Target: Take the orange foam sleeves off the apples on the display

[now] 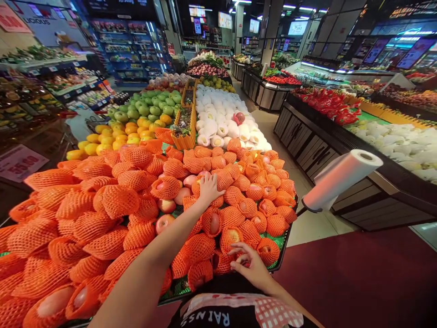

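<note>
A display bin is heaped with apples in orange foam nets. My left hand reaches far out over the middle of the heap, its fingers spread and lying on a netted apple. A few bare pink apples lie just left of that arm. My right hand is at the front edge of the bin. Its fingers are bent, with the tips pinching the net of an apple in the front row.
A roll of plastic bags sticks out on a holder to the right of the bin. Behind lie yellow fruit, green apples and white-netted fruit. An aisle runs on the right beside another produce counter.
</note>
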### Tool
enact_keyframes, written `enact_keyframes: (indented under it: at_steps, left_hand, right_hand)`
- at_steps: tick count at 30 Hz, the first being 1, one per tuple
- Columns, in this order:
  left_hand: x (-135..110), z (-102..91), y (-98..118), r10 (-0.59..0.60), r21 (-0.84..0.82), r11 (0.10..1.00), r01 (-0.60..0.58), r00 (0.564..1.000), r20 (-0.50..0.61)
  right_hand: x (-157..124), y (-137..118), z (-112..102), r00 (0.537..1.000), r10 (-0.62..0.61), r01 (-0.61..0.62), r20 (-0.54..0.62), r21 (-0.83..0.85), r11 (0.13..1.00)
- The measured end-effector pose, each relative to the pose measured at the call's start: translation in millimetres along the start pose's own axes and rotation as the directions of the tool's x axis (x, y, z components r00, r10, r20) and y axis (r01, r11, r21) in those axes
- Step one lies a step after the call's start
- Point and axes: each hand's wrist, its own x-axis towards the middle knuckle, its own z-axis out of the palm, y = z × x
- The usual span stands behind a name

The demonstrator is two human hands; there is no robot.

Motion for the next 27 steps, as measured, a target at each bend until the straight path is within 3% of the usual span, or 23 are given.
enact_keyframes:
  at_steps: [2,5,8,11,13,16,18,21,27]
  left_hand:
    - [1.3,-3.5,-4.5,0.02,-0.004,1.0,-0.02,0.999,0.031]
    - [5.6,-23.3,-17.4,0.078,-0.079,0.994,-0.07,0.991,0.109]
    - [6.9,-53.5,-40.5,0.082,-0.12,0.99,-0.075,0.995,0.054]
    - [-1.2,-81.4,-71.4,-0.061,-0.025,0.998,0.059,0.994,-0.089]
    - [-10.9,-92.8,-92.5,-0.19,0.008,0.981,0.193,0.974,-0.125]
    - [-26.1,-98.1,-117.8,-0.462,-0.008,0.887,0.462,0.886,-0.036]
    - [-34.1,-97.6,-128.0,-0.569,-0.025,0.82,0.572,0.82,0.069]
    - [-39.9,-98.4,-132.3,-0.559,-0.055,0.821,0.568,0.82,0.119]
    - [-16.5,-107.7,-101.8,-0.465,-0.058,0.884,0.463,0.885,-0.019]
  right_hand:
    - [3.4,1.0,-0.3,1.0,-0.002,0.002,-0.024,-0.008,1.0]
    - [7.4,1.5,4.4,1.0,-0.008,0.008,-0.011,-0.024,1.0]
    - [7.4,1.5,10.7,0.998,-0.008,0.012,0.06,-0.066,0.998]
    - [6.0,2.6,12.8,0.996,0.005,0.005,0.09,-0.11,0.994]
    - [6.9,3.4,11.7,0.997,0.018,-0.008,0.071,-0.138,0.99]
    - [11.5,3.5,9.3,0.999,0.028,-0.023,0.027,-0.154,0.988]
    - [14.8,3.2,8.8,1.0,0.024,-0.022,0.011,-0.148,0.989]
    - [17.0,3.7,10.6,1.0,0.023,-0.022,0.007,-0.148,0.989]
    - [16.3,6.9,13.3,1.0,0.029,-0.028,0.006,-0.158,0.987]
